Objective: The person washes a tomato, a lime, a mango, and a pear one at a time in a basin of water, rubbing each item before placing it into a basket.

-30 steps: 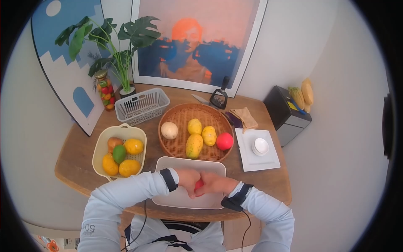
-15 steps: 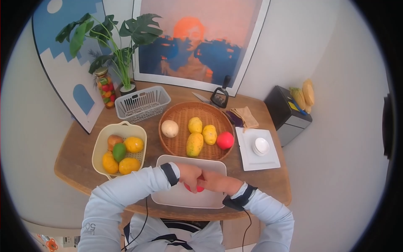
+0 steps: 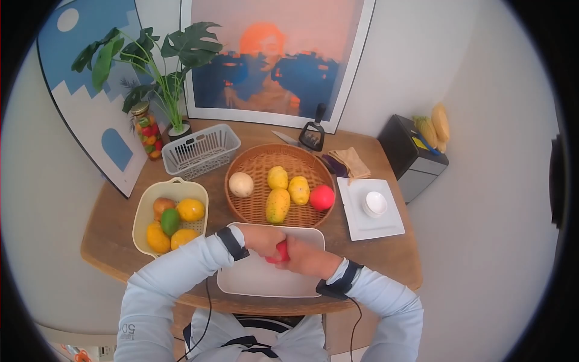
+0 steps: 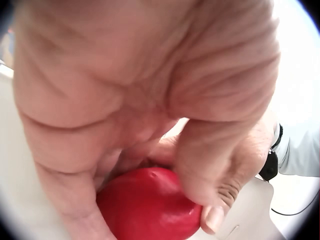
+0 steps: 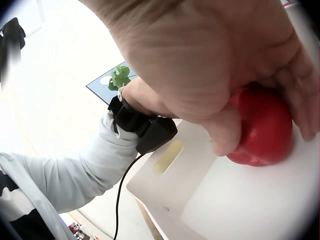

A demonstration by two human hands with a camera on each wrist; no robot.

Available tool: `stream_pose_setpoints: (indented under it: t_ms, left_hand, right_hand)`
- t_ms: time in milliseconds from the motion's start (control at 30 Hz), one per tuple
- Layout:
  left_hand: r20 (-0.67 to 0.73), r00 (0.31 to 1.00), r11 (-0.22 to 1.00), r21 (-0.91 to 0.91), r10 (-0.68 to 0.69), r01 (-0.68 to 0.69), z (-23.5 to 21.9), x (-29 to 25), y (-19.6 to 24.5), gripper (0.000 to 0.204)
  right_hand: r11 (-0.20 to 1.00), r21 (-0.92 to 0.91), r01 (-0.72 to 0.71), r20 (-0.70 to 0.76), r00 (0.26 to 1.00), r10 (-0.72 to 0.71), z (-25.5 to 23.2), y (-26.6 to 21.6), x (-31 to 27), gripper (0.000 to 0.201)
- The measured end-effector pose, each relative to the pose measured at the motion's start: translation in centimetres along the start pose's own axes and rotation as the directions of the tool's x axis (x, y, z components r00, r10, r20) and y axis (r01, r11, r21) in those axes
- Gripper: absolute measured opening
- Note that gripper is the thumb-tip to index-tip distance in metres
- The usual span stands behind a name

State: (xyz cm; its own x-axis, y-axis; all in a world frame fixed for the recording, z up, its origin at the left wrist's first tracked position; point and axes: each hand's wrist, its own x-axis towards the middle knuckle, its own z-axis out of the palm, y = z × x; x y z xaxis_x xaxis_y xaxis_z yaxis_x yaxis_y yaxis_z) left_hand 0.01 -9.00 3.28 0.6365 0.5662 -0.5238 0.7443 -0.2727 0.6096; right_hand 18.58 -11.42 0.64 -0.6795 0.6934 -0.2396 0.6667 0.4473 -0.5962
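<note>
Over the shallow white tub [image 3: 265, 286], my two hands meet around a glossy red fruit [image 3: 278, 252] with a slightly lobed surface. My left hand [image 3: 260, 239] grips it from the left, thumb and fingers on either side. From the right, my right hand [image 3: 310, 258] holds the same fruit. The right wrist view shows the right thumb [image 5: 225, 134] pressed on the side of the red fruit [image 5: 265, 127], with the other fingers curled behind. In the left wrist view, the fruit's lower part [image 4: 150, 210] shows beneath the left palm.
Behind the tub, a round wicker basket [image 3: 253, 208] holds yellow fruits, a pale round one and a red one. A cream basket [image 3: 140, 211] of fruit stands left, a grey basket [image 3: 202, 151] farther back. At right is a white square plate [image 3: 374, 226] with a small bowl [image 3: 375, 204].
Both hands, still around the red fruit, have shifted slightly left and away from the body over the tub. The fruit shows more between the fingers than a second ago.
</note>
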Motion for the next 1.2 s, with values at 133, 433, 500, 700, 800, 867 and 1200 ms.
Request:
stream_pose_setpoints:
  t_ms: [133, 433, 500, 700, 800, 867, 1200]
  left_hand:
    - [-0.030, 0.990, 0.969, 0.214, 0.135, -0.126, 1.1, 0.1, -0.6, 0.052]
    - [0.051, 0.992, 0.990, 0.078, -0.118, 0.114, -0.2, -1.0, 1.8, 0.044]
    - [0.075, 0.992, 0.991, 0.096, -0.098, 0.091, -0.2, -1.3, 2.1, 0.043]
    - [-0.067, 0.993, 0.967, 0.244, 0.095, -0.076, 2.3, 0.9, -0.9, 0.033]
    - [-0.075, 0.996, 0.991, 0.125, -0.038, 0.048, 2.2, 0.7, 0.0, 0.025]
    - [0.004, 0.987, 0.986, 0.034, -0.163, 0.163, 1.2, -1.3, 2.6, 0.025]
    - [0.123, 0.981, 0.979, 0.158, -0.149, 0.129, 1.6, -0.5, 1.5, 0.028]
  right_hand:
    - [0.998, -0.013, -0.060, 0.042, 0.997, 0.061, -0.3, -0.6, 0.0, 0.056]
    - [0.973, -0.147, 0.180, -0.119, 0.973, -0.198, 1.0, 1.3, -0.6, 0.048]
    - [0.974, -0.126, 0.190, -0.068, 0.978, -0.200, 1.2, 1.6, -0.2, 0.045]
    - [0.996, -0.006, -0.086, 0.247, 0.965, 0.085, 0.2, 0.9, 1.3, 0.034]
    - [0.990, -0.137, -0.031, 0.124, 0.991, 0.048, 1.7, 2.1, 1.2, 0.035]
    - [0.989, -0.148, -0.025, 0.161, 0.986, 0.049, 0.4, -0.2, 0.1, 0.036]
    - [0.989, -0.084, 0.118, 0.210, 0.973, -0.098, 0.6, -3.9, -2.3, 0.044]
